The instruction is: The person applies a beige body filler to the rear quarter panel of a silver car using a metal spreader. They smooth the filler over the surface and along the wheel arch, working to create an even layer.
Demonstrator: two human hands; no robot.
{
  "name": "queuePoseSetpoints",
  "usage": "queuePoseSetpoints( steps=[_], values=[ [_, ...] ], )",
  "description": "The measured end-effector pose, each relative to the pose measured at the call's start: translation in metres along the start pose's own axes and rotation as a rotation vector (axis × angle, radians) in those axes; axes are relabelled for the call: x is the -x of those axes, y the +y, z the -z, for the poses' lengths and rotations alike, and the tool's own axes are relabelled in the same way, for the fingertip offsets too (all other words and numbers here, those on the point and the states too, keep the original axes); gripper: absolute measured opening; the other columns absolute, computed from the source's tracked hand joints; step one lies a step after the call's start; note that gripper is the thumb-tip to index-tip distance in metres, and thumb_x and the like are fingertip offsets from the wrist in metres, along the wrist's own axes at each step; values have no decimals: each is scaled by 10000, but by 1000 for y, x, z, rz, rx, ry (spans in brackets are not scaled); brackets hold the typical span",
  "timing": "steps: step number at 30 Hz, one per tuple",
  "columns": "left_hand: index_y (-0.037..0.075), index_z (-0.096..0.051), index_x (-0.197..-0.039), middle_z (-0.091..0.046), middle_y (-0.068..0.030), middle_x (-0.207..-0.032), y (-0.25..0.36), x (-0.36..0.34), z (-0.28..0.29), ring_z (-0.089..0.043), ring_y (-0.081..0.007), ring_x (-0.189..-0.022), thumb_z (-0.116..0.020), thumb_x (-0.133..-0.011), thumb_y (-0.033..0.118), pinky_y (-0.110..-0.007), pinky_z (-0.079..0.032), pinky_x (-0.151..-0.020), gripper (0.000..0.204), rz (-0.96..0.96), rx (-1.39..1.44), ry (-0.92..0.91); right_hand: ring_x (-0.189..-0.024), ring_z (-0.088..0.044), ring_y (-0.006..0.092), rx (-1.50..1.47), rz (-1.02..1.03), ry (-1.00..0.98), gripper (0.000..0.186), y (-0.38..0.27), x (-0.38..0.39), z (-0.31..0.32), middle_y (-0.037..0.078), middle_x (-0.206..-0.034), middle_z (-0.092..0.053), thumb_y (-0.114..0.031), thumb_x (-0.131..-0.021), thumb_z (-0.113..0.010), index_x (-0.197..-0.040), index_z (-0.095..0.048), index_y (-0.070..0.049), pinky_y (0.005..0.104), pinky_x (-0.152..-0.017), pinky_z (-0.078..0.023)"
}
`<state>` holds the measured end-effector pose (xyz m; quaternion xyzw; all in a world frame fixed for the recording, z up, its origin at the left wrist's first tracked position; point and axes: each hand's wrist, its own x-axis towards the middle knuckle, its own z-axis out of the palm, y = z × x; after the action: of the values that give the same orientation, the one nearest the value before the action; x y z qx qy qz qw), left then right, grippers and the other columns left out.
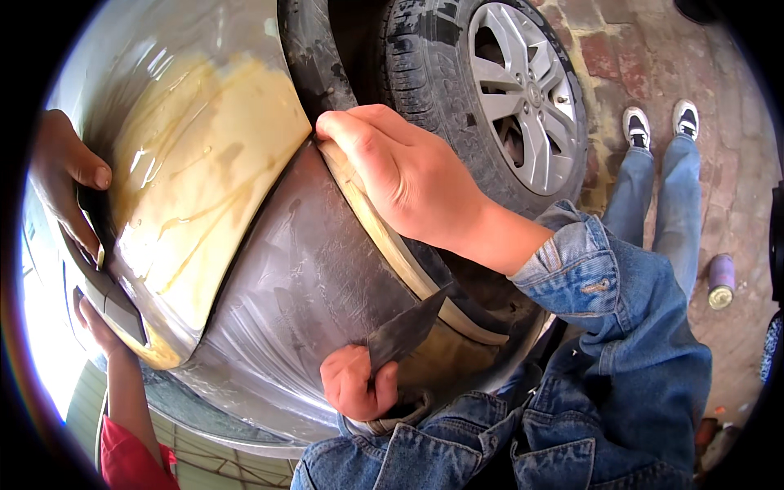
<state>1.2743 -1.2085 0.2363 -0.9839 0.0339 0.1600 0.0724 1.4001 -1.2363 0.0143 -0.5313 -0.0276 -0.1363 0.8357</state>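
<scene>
A denim sleeve (637,318) occupies the near right, bending far and left toward the car. The left hand (349,382) is curled over the near part of the grey panel (286,245), fingers and thumb closed together on a thin dark sheet (404,329). The sheet points far and right, its free corner overlying the pale strip (371,212) along the wheel arch; whether it touches there cannot be told. The right hand (392,167) lies farther off, fingers bent, tips at the strip's far end, beside the corner of the yellow-coated panel (204,188); whether these fingers grip anything cannot be told. A stretch of grey panel separates the two hands. A narrow dark seam divides the grey panel from the yellow-coated one. Beyond the arch, a dark gap leads to the tyre (416,73) with its silver wheel (510,102). At the left, another person's hand (69,163) meets the yellow-coated panel's outer edge; a second hand (100,327), from a red sleeve (131,453), reaches there from nearer. At the right, jeans (676,196) and shoes (686,120) show against the brick floor (735,188), with a can (721,282) nearer.
</scene>
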Motion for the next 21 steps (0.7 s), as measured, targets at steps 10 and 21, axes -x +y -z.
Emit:
queuePoseSetpoints(
  steps=[10,21],
  values=[
    [8,-644,-822,-651,-103,-786,-4,9,-5,-605,-293,-759,-759,-613,44,-370,-490,-723,241,70,22,60,-775,-587,254,-99,-76,37,256,-3,-8,-4,111,-877,-561,-22,-892,-535,-1142,-501,23,327,-646,-522],
    [22,-646,-824,-658,-92,-773,1,6,-1,-612,-286,-752,-761,-621,42,-361,-480,-707,234,65,6,49,-889,-605,259,-61,-115,-39,311,-9,-5,2,130,-1034,-565,-11,-916,-494,-1225,-474,17,314,-752,-525]
  ],
)
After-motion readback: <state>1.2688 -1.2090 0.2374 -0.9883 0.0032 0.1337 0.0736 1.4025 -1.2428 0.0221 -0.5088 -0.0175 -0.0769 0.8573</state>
